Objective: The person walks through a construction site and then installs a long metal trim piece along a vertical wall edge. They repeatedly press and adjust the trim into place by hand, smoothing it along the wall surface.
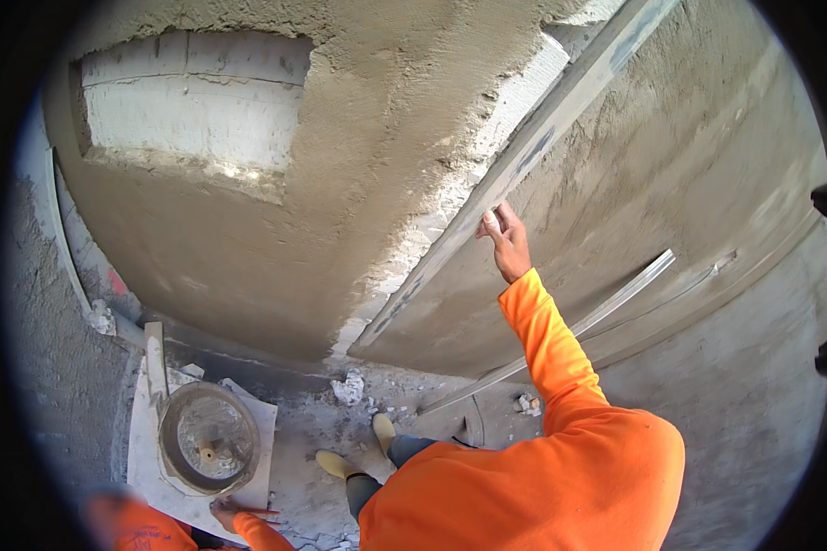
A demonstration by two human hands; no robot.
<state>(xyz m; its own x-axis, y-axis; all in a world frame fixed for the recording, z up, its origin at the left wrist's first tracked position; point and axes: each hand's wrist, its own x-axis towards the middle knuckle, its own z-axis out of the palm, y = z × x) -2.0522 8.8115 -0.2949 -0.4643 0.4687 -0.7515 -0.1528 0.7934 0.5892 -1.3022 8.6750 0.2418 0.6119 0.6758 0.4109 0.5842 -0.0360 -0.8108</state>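
My right hand [508,241], in an orange sleeve, reaches up to the wall. Its thumb and fingers pinch the lower right edge of a long grey metal straightedge [535,151]. The straightedge slants along the boundary between rough plaster [377,119] and smoother plaster [634,174]; its lower end comes down near the floor, and its upper end leaves the picture. A pale uncoated strip [423,241] shows along its left side. I cannot see my left hand.
A co-worker's hand [224,514] is by a round mortar tub [167,441] on a pale board [259,450]; something thin and red is beside it. Another metal profile [616,298] leans against the wall. Rubble [347,387] lies near my boots [335,464]. A recess [193,101] opens at upper left.
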